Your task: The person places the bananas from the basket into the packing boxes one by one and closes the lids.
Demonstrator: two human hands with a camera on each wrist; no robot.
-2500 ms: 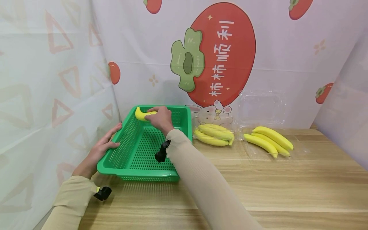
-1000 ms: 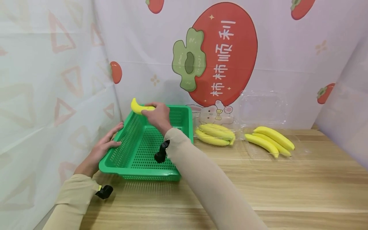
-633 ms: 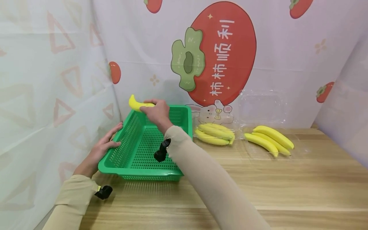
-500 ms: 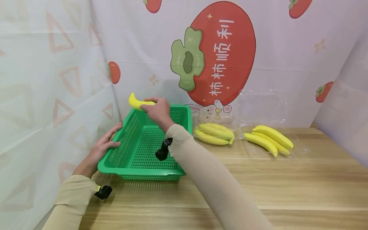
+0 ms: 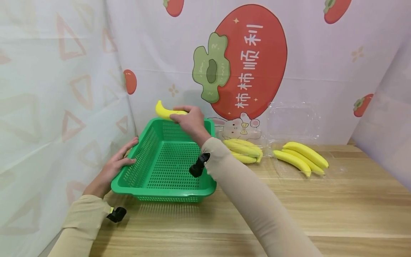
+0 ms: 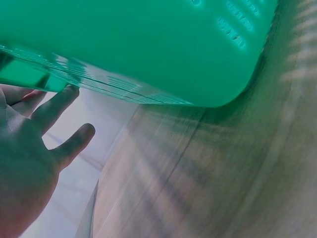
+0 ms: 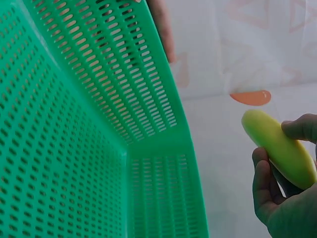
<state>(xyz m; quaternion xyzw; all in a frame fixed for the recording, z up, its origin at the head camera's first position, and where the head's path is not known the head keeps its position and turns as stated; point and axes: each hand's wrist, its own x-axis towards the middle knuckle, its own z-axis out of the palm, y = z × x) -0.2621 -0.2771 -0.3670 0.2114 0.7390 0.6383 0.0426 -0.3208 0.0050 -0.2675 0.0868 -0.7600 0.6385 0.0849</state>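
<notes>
My right hand (image 5: 193,124) pinches a yellow banana (image 5: 163,111) between thumb and fingers, above the back rim of a green plastic basket (image 5: 174,193). In the right wrist view the banana (image 7: 277,145) slants beside the basket's edge, its lower end covered by the hand. My left hand (image 5: 112,167) lies against the basket's left side, fingers extended. From the left wrist view, the left hand's (image 6: 29,158) fingertips meet the basket wall (image 6: 148,54) while the thumb stands apart. The basket's perforated floor has nothing on it.
Several bananas (image 5: 245,150) sit in a clear plastic box right of the basket, partly behind my right sleeve. Further right, an open clear clamshell box (image 5: 293,119) holds 3 bananas (image 5: 302,157). A white curtain (image 5: 64,107) borders the wooden table (image 5: 273,217) on the left.
The right hand has lifted the banana from inside the basket's back left to above the back rim, then shifted right. The left hand has stayed at the basket's side.
</notes>
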